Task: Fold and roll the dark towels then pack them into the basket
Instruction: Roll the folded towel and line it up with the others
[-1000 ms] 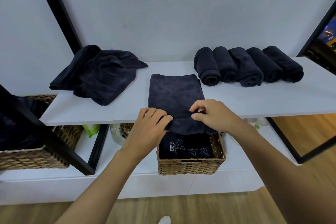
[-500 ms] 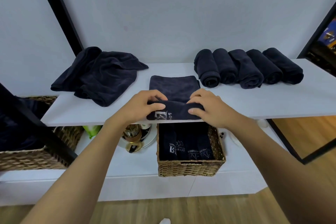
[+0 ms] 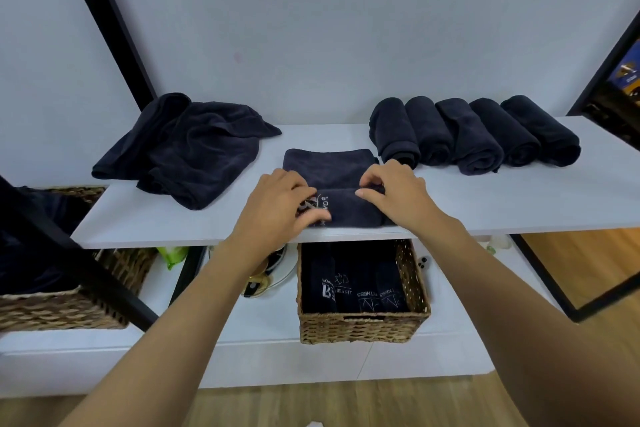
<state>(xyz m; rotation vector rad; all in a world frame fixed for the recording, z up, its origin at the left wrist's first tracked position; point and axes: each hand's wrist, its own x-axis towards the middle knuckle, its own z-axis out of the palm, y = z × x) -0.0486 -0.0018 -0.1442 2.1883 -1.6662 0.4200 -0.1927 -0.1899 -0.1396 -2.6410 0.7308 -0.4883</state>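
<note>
Half-rolled dark towel near the front edge of the white shelf, flat remainder stretching toward the wall. Left hand curled round the roll's left end, over its white print; right hand pinching the top of the right end with bent fingertips. Off to the left, a loose heap of towels; to the right, a row of five rolled towels, the nearest just beside the right hand. Directly beneath, a wicker basket with printed rolls inside, rear part hidden by the shelf edge. Further left, a second basket, crossed by a slanted black frame bar.
</note>
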